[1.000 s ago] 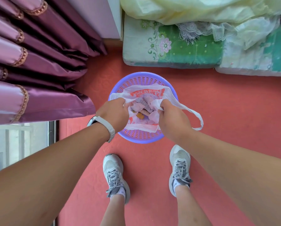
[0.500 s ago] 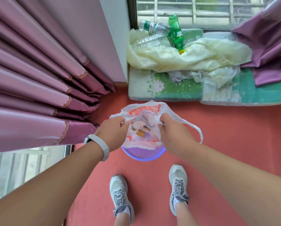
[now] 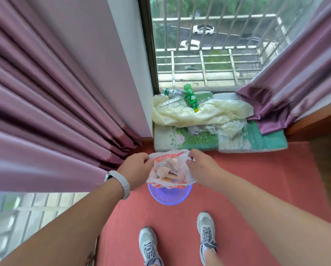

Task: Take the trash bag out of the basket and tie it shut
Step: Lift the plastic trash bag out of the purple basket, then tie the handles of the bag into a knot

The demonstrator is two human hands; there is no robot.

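Observation:
A white plastic trash bag (image 3: 169,169) with red print, full of crumpled paper, hangs above the purple mesh basket (image 3: 169,196) on the red floor. Only the basket's near rim shows below the bag. My left hand (image 3: 136,167), with a white watch on the wrist, grips the bag's left edge. On the other side, my right hand (image 3: 201,166) grips the right edge. The bag's mouth is held wide between both hands.
Purple curtains (image 3: 55,112) hang close on the left and at the far right. A green floral cushion (image 3: 199,140) lies by the window with cream cloth (image 3: 199,112) and plastic bottles (image 3: 189,96) on it. My two grey shoes (image 3: 149,244) stand on the floor behind the basket.
Both hands have lifted the bag up out of the basket, and my head has tilted up, bringing the window into view. The loose handle loop at the right is no longer seen.

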